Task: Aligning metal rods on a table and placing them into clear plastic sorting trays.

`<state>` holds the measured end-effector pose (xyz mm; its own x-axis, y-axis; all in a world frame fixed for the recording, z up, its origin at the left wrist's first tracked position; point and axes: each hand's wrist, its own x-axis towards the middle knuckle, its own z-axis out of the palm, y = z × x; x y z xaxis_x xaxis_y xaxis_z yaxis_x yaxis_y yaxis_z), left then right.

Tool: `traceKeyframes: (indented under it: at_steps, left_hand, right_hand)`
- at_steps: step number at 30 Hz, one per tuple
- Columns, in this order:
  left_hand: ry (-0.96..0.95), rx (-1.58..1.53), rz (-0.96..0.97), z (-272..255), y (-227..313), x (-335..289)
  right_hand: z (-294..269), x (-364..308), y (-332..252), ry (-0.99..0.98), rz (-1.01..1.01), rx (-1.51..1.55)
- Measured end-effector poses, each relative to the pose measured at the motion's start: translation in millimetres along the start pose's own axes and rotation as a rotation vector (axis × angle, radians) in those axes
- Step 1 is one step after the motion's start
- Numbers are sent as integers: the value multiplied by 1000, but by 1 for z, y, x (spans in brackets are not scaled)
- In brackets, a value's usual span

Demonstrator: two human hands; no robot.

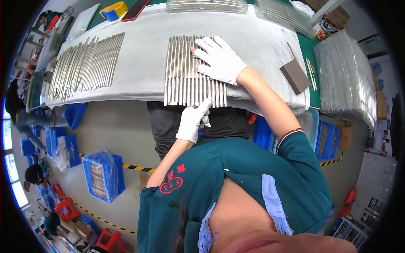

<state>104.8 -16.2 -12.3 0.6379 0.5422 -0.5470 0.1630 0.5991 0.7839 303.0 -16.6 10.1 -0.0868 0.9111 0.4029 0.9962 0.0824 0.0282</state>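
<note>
A row of shiny metal rods (179, 69) lies side by side on the white cloth (145, 55) in front of me, their near ends reaching over the table's edge. My right hand (221, 61), in a white glove with bare fingertips showing, rests flat across the rods' right part, fingers spread. At the near ends is my left hand (194, 120), also gloved. One of its fingers stretches up against the rod ends, while others curl lower down, apart from it. No rod shows within its grasp.
More rods (90, 63) lie unevenly at the left. A dark brown block (295, 76) sits on the right, near thin sticks (311, 74). Clear plastic trays (344, 76) are stacked beyond it. Yellow and blue tape rolls (114, 11) lie far left. Blue bins (101, 177) stand on the floor.
</note>
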Motion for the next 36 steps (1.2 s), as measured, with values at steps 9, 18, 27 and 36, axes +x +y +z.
traceKeyframes:
  at_steps: [9,18,27,36]
  left_hand:
    - [-53,-141,-22,2,4,-2]
    - [-57,-69,-54,-1,0,-6]
    - [-57,-29,21,2,0,-4]
    - [40,-114,100,-1,6,-3]
  right_hand:
    - [1,0,1,-10,-15,0]
    - [-9,1,-3,-133,36,37]
    - [-6,1,-3,-115,41,36]
    - [-6,1,-4,-123,64,32]
